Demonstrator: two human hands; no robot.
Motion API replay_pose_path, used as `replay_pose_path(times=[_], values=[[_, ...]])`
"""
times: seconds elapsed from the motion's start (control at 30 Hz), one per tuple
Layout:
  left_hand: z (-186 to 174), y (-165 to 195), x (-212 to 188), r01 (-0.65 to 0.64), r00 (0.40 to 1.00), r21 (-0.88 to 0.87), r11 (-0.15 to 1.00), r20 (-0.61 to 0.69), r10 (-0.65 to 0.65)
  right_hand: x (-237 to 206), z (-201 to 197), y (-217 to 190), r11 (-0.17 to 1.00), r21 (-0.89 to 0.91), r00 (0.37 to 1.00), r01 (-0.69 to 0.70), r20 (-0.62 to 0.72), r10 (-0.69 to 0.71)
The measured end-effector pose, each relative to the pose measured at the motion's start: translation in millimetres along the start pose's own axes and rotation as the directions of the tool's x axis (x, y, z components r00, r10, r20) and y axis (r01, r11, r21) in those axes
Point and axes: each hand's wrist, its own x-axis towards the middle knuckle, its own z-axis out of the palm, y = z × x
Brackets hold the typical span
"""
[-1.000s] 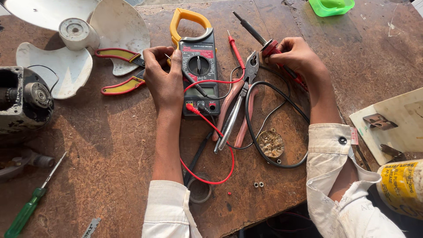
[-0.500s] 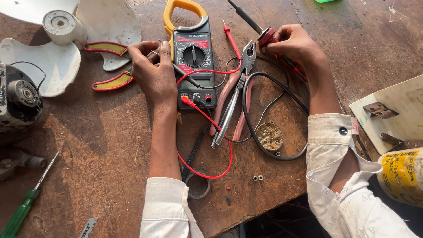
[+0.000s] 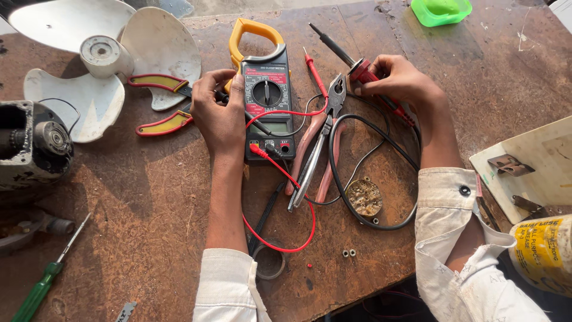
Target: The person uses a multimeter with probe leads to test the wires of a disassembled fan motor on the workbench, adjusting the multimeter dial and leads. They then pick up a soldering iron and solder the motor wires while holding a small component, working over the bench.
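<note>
A black clamp meter (image 3: 268, 98) with an orange jaw lies on the brown table (image 3: 149, 197). My left hand (image 3: 217, 113) rests on the meter's left edge, fingers curled around a thin black probe (image 3: 253, 121) that lies across the meter's face. My right hand (image 3: 399, 80) grips the red handle of a soldering iron (image 3: 359, 70), whose dark tip points up and left. Between the hands lie a red probe (image 3: 312, 67) and pink-handled pliers (image 3: 319, 146). Red and black leads loop from the meter toward me.
A white fan blade (image 3: 101, 59) and a motor (image 3: 33, 146) sit at the left, with yellow-handled pliers (image 3: 156, 83) beside my left hand. Also here: a green screwdriver (image 3: 39, 289), round tin (image 3: 364, 197), tape roll (image 3: 269, 263), green container (image 3: 441, 11), white board (image 3: 536, 158), yellow can (image 3: 542, 250).
Both hands keep their holds in the same places. Only the view has shifted a little.
</note>
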Motion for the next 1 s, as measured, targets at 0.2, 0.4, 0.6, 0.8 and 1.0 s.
replay_pose_path(times=[0.2, 0.4, 0.6, 0.8, 1.0], values=[[1.4, 6.1, 1.1, -0.016, 0.999, -0.084, 0.996, 0.029, 0.019, 2.6, -3.9, 4.0, 0.999, 0.024, 0.999, -0.032, 0.038, 0.031], [2.2, 9.6, 1.7, 0.054, 0.984, -0.134, 0.989, 0.176, -0.03, 6.0, -3.6, 2.3, 0.999, 0.015, 0.998, -0.036, 0.057, 0.036], [2.4, 6.2, 1.1, -0.115, 0.972, -0.105, 0.988, 0.191, 0.134, -21.9, -12.1, -68.1, 0.804, -0.576, 0.986, -0.146, -0.152, 0.07], [5.2, 6.4, 2.3, -0.064, 0.98, -0.096, 0.993, 0.181, 0.081, -14.4, 86.5, -144.2, 0.882, -0.252, 0.841, 0.398, -0.283, -0.461], [3.0, 8.3, 2.6, -0.017, 0.987, -0.11, 0.994, 0.158, 0.035, -12.4, 147.4, -147.7, 0.801, -0.135, 0.774, 0.583, -0.206, -0.598]])
